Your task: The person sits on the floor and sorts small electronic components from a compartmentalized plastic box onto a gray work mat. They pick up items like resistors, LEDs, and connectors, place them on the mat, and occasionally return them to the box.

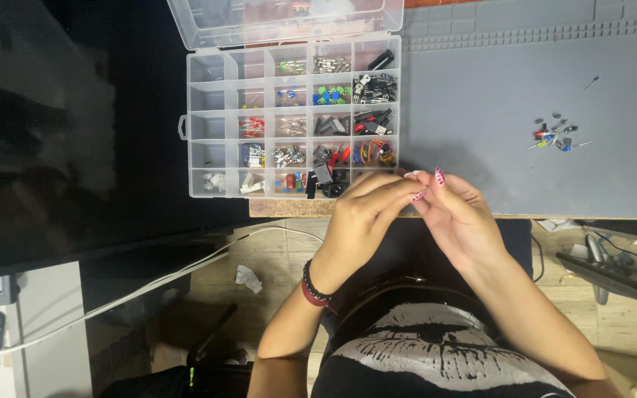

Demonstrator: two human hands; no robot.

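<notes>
Lower centre of frame: the person's dark printed shirt [436, 354], forearms running up from it. Left hand [359, 217], with a dark bead bracelet [312, 284] at the wrist, met the right hand [455, 214] at the counter's [296, 208] near edge, centre frame. Fingertips of both hands were pinched together at one spot; whatever sat between them was too small to make out, so can't tell what, if anything, they gripped. Painted nails showed on the fingertips [439, 176].

Just above the left hand: clear plastic organizer box [293, 114], lid [285, 18] flipped open at top of frame, compartments holding small electronic parts in red, green, blue and black. Leftmost column looked mostly bare.

Right of the box: grey work mat [525, 96]. Small loose cluster of components [554, 134] lay on it, upper right, well apart from both hands.

Lower left: white cable [149, 284] across the floor, crumpled paper scrap [246, 277] near it.
</notes>
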